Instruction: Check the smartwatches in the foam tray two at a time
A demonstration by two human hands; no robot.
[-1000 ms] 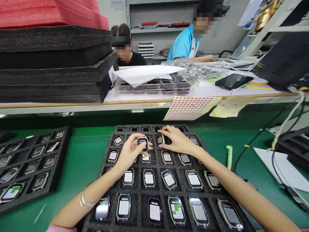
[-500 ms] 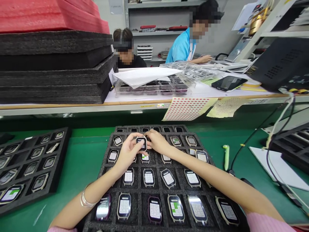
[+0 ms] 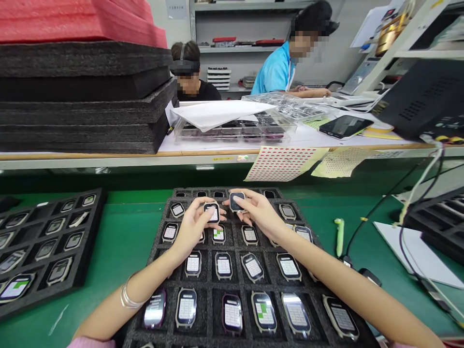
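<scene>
Near the far edge of a black foam tray, two watch bodies are held up side by side, apart. The left hand grasps the lit watch, thumb over its screen; the right hand grasps the dark watch. More watches lie in the tray's compartments. Left on the green bench sits a second tray. Beyond the first tray's right edge lies a green pen-like object.
</scene>
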